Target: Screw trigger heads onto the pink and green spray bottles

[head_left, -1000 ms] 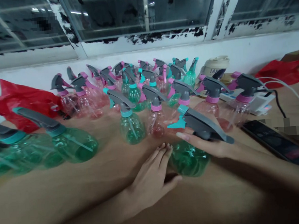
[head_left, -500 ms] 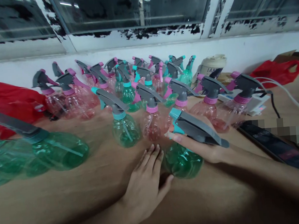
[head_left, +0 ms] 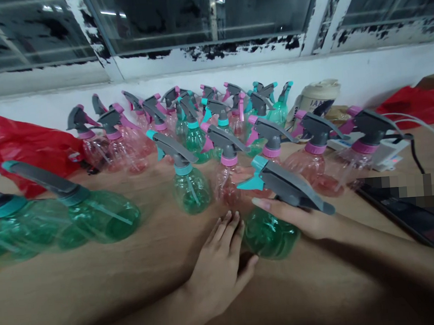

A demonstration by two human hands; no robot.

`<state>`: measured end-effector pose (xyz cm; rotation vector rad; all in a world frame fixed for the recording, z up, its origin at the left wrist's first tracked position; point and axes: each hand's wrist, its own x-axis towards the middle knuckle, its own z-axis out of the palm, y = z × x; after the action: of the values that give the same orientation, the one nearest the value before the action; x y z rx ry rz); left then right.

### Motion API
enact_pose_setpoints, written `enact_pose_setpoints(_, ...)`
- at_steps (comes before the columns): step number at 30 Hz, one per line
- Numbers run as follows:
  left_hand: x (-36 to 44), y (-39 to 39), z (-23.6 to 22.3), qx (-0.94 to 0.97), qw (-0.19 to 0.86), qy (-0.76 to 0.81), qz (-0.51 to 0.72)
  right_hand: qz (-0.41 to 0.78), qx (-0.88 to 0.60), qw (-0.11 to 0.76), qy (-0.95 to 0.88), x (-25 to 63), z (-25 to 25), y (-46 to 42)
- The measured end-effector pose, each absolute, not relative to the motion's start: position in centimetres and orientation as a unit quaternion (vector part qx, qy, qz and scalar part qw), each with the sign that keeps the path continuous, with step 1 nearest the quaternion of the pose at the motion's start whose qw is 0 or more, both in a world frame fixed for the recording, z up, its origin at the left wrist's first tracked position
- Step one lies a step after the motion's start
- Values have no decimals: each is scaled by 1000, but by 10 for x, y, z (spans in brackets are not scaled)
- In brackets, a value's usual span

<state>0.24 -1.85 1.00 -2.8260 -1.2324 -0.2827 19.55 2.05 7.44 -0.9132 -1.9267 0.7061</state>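
"Bottle (head_left: 272,235), the green one with the turquoise trigger (head_left: 251,183) — where is it sitting?"

"Near the front of the table (head_left: 100,294). The right hand (head_left: 304,217) is wrapping round its neck, thumb showing below the trigger; that grip is probably steadying it. I can't tell whether the trigger is being squeezed."

"And the left hand (head_left: 219,269)?"

"It's lying palm down, fingers nearly together and holding nothing, just beside the bottle — perhaps guarding its side. Any contact isn't showing clearly."

"What's getting in the way?"

"A pink bottle (head_left: 227,189) and a smaller-looking green one (head_left: 192,196) are standing just beyond the hands, with more bottles crowding toward the wall (head_left: 366,70), so the far side is being hemmed in. A phone (head_left: 399,214) is lying past the right forearm; a red bag (head_left: 30,153) is slumping at far left."
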Motion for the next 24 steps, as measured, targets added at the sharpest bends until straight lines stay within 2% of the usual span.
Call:
enact_pose_setpoints(8,3,-18,9,-911,25,-397,-105,374,-331,427,-754,195,78,21)
enact_pose_setpoints(14,2,-19,9,-912,12,-393,-113,321,-353,424,-770,193,85,21)
enact_pose_setpoints(19,2,-19,11,-914,8,-395,-96,330,-333,439,-767,192,89,19)
enact_pose_setpoints(24,1,-18,11,-914,4,-394,-99,315,-356,402,-783,195,91,16)
